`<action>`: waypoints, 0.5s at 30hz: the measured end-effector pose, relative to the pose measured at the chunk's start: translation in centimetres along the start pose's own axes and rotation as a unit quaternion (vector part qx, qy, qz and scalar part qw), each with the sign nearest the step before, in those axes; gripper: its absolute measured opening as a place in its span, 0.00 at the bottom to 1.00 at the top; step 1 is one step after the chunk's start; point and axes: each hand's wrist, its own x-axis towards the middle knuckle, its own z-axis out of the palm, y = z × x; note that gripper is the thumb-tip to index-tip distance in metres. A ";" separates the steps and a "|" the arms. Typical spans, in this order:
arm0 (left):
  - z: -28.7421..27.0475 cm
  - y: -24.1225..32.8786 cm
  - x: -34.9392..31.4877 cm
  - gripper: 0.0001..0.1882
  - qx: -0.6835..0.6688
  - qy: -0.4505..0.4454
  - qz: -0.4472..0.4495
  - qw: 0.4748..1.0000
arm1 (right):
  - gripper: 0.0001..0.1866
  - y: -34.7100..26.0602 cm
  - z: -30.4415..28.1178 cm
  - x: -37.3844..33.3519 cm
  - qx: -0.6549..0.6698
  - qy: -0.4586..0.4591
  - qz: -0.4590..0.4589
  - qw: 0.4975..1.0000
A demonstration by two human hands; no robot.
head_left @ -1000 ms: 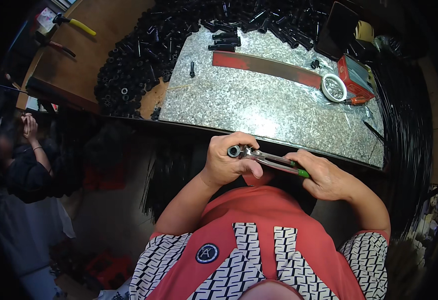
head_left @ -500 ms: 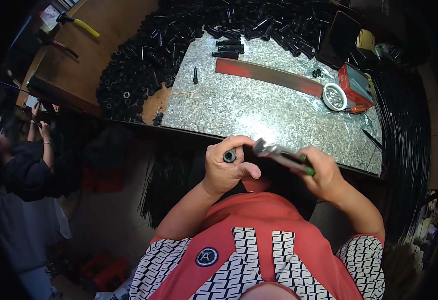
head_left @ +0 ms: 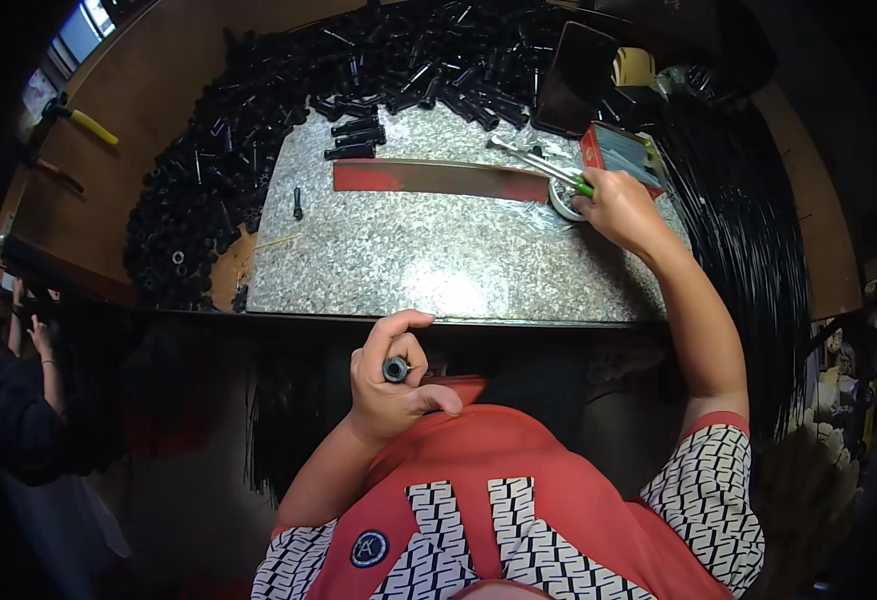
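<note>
My left hand point(head_left: 374, 390) is curled round a black tubular part point(head_left: 395, 369) in front of the table edge. The tube's round, hollow end faces up, while my index finger and thumb stick out past it. Stretched across the table, my right hand point(head_left: 621, 208) grips pincers point(head_left: 537, 160) with green handles, their metal jaws pointing to the far left. Under its fingers lies a small white bowl point(head_left: 563, 203), mostly covered by the hand; its contents are hidden. Left of the bowl lies a long flat red and grey bar point(head_left: 429, 178).
Black tubular parts point(head_left: 199, 180) are heaped along the far and left sides. A red box point(head_left: 619, 158) stands beyond my right hand, with black rods point(head_left: 739, 240) to its right. A yellow-handled hammer point(head_left: 92, 126) hangs at left. Another person point(head_left: 29, 400) works at far left.
My right hand has moved away from my left, forward and right to the white bowl, carrying the pincers. My left hand keeps its hold on the tube. The view has shifted right.
</note>
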 end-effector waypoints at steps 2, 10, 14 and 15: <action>0.3 0.0 -0.1 0.45 -0.009 0.004 -0.006 1.000 | 0.09 -0.5 0.0 0.5 -0.040 -0.032 -0.012 0.999; 0.4 0.2 -0.1 0.50 -0.019 0.001 -0.014 1.000 | 0.09 -0.5 0.9 1.8 -0.092 -0.048 -0.023 0.994; 0.4 0.2 0.1 0.51 -0.002 -0.001 0.000 1.000 | 0.09 -0.2 0.7 1.7 -0.082 -0.030 -0.023 0.996; 0.3 0.1 0.1 0.51 0.000 0.000 0.000 1.000 | 0.08 -0.2 0.5 1.6 -0.071 -0.023 -0.023 0.997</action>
